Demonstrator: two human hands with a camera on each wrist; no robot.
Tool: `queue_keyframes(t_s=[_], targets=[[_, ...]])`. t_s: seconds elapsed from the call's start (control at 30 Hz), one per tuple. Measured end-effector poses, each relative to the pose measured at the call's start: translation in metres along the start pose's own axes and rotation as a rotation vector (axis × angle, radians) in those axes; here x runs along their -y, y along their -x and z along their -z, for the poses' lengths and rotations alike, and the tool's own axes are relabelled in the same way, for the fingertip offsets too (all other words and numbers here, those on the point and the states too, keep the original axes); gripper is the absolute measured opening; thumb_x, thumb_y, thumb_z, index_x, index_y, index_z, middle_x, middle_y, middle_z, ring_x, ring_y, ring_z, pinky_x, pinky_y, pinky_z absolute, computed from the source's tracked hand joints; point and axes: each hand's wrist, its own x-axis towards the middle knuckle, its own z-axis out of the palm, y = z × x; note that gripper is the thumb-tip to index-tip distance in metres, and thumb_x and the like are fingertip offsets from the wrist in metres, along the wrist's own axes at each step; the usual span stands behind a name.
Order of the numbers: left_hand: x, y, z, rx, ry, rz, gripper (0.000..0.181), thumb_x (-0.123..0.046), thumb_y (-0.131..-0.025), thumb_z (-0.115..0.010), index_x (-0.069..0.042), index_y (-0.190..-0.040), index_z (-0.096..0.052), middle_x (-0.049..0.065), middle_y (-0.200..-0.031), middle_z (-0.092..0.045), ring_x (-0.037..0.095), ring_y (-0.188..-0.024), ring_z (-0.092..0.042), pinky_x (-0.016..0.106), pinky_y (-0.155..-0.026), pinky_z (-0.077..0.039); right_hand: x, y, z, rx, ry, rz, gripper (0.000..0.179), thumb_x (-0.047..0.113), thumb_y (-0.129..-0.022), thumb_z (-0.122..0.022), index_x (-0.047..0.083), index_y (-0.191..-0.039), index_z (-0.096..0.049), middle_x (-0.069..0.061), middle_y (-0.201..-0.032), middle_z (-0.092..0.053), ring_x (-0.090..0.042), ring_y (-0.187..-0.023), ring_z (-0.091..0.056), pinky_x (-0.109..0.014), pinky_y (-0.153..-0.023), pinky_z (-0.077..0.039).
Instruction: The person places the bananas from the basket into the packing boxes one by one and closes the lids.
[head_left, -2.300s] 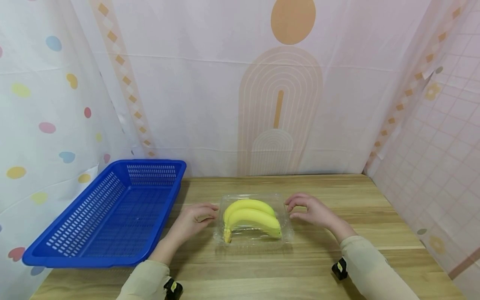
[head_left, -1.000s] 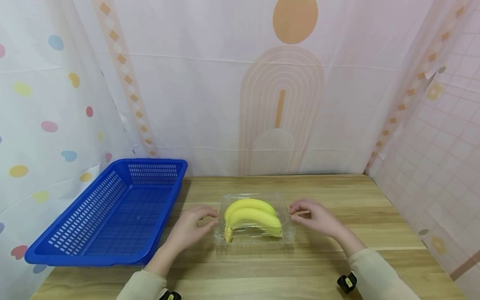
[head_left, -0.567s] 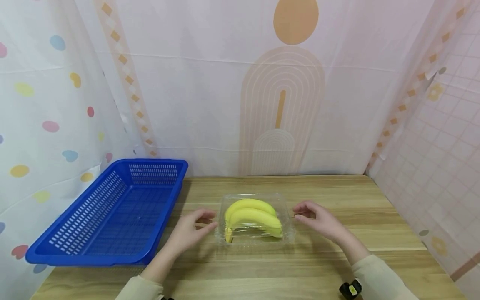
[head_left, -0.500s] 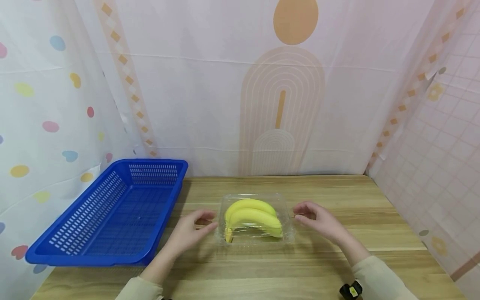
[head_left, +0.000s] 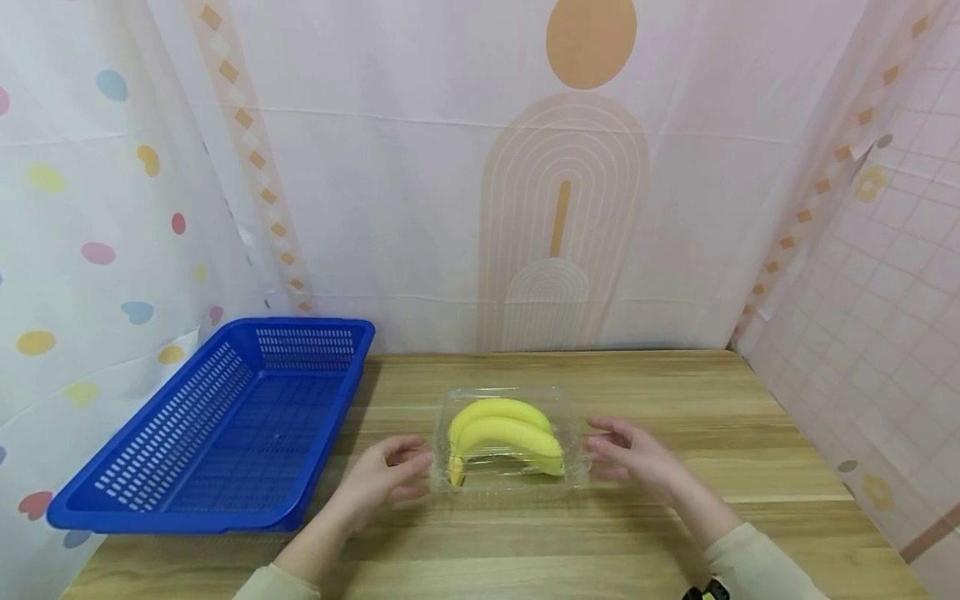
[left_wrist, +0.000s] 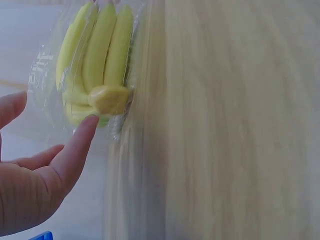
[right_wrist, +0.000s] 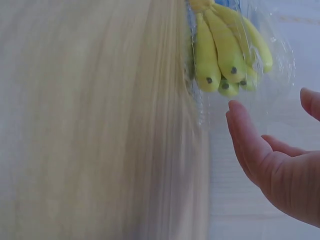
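Note:
A clear plastic clamshell box [head_left: 480, 482] stands on the table with a bunch of yellow bananas [head_left: 504, 429] inside. Its lid looks closed over the fruit. My left hand [head_left: 382, 473] is at the box's left side, fingers loosely bent and pointing at it. On the opposite side my right hand [head_left: 633, 457] mirrors it, fingertips right by the box wall. In the left wrist view the banana stem [left_wrist: 109, 100] faces my fingers. The dark banana tips [right_wrist: 233, 70] face my hand in the right wrist view. Neither hand grips anything.
A blue plastic basket [head_left: 288, 521] with slotted sides stands at the left of the wooden table [head_left: 675, 383]. Patterned curtains [head_left: 420, 208] hang behind the table and along both sides.
Both hands have drawn slightly toward the table's front edge beside the box, and the right hand is a little farther right than at first. The box and bananas stay in place.

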Motion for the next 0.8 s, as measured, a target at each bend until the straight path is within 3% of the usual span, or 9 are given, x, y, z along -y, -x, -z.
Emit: queue_keyframes(t_s=[0.17, 0.3, 0.53, 0.8], targets=[[-0.002, 0.006, -0.004, 0.008, 0.097, 0.069, 0.066, -0.013, -0.093, -0.068, 0.020, -0.139, -0.033, 0.029, -0.125, -0.051, 0.030, -0.102, -0.061, 0.046, -0.085, -0.056, 0.000, 0.003, -0.007, -0.010, -0.026, -0.027, 0.071, 0.017, -0.100, -0.059, -0.019, -0.146, -0.018, -0.042, -0.136, -0.038, -0.038, -0.115, -0.057, -0.046, -0.093, -0.052], [-0.002, 0.009, -0.006, 0.035, 0.149, 0.109, 0.068, -0.017, -0.095, -0.066, 0.019, -0.141, -0.031, 0.027, -0.128, -0.048, 0.031, -0.106, -0.059, 0.046, -0.086, -0.056, -0.001, 0.004, -0.010, -0.015, -0.044, -0.043, 0.072, 0.018, -0.100, -0.059, -0.019, -0.146, -0.017, -0.042, -0.138, -0.035, -0.033, -0.112, -0.058, -0.044, -0.093, -0.053], [0.000, 0.009, -0.008, 0.065, 0.215, 0.125, 0.068, -0.016, -0.096, -0.064, 0.019, -0.141, -0.027, 0.025, -0.131, -0.043, 0.028, -0.106, -0.055, 0.043, -0.087, -0.056, -0.003, 0.004, -0.012, 0.004, -0.099, -0.049, 0.072, 0.018, -0.101, -0.058, -0.020, -0.146, -0.016, -0.040, -0.134, -0.040, -0.021, -0.101, -0.062, -0.037, -0.092, -0.054], [-0.002, 0.009, -0.012, 0.048, 0.253, 0.132, 0.068, -0.014, -0.094, -0.065, 0.019, -0.141, -0.028, 0.017, -0.121, -0.046, 0.020, -0.095, -0.054, 0.038, -0.085, -0.057, -0.003, 0.004, -0.014, 0.021, -0.128, -0.050, 0.072, 0.019, -0.102, -0.056, -0.021, -0.145, -0.014, -0.032, -0.128, -0.048, -0.019, -0.099, -0.062, -0.035, -0.090, -0.054]])
